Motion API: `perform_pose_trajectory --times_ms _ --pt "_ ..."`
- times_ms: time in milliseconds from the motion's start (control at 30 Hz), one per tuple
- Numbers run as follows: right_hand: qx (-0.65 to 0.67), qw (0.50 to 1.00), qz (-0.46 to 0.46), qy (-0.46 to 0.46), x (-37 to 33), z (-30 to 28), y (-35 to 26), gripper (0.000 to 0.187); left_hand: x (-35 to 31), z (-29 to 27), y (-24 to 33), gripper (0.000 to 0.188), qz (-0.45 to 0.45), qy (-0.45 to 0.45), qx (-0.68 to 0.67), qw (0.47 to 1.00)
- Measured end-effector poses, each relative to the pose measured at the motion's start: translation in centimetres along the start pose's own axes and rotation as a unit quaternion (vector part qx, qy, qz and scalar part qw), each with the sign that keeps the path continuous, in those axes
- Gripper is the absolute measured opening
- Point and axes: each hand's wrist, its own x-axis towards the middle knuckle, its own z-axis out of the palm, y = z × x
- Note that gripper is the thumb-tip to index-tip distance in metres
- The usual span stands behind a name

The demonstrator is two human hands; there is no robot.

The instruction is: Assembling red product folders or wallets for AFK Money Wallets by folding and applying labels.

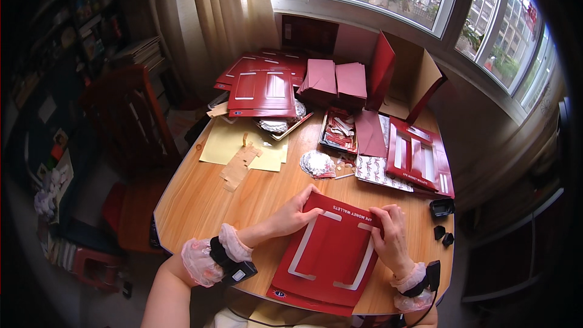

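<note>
On the left of the tabletop (194,206), yellow sheets (220,146) lie with a strip of brown paper (240,167) over them, well beyond the hands; nearer, the left hand (294,214) holds the far left corner of a flat red card (333,243), thumb on top; the card lies between the hands, close to the person, its pale bracket-shaped strips facing up; the right hand (393,237) is at its far right corner, fingers bent over the edge, though how firmly it grips I cannot tell; the step in hand appears to be steadying or aligning the card, and the next move seems to call for even, light control at both corners so it does not bend; further right sits a small black container (442,208), apart from the right hand.
</note>
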Motion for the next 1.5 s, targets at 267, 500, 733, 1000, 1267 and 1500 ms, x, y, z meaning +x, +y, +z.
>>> perform_pose_trajectory --times_ms 267,500,733,1000,1267,1500 --pt "0.048 0.995 -0.043 -0.076 -0.2 -0.2 1.1 0.046 0.1 -0.1 -0.5 0.022 0.023 0.007 0.023 0.999" --pt "0.015 0.992 -0.055 -0.117 -0.1 -0.8 0.6 0.046 0.2 -0.1 -0.4 0.023 0.019 0.032 0.003 0.999" --pt "0.215 0.977 0.003 0.000 0.0 0.6 1.0 0.048 0.2 -0.3 0.0 0.023 0.008 0.039 0.097 0.995" --pt "0.204 0.979 -0.012 0.025 0.3 0.8 1.1 0.035 0.2 -0.5 -0.3 0.022 0.008 0.038 0.059 0.997" --pt "0.226 0.972 0.048 -0.037 0.2 0.1 0.5 0.034 -0.1 0.3 1.9 0.031 -0.001 0.049 -0.065 0.997" --pt "0.190 0.981 0.014 -0.030 0.2 0.5 0.8 0.035 0.1 -0.3 0.8 0.031 0.046 0.039 0.014 0.998"
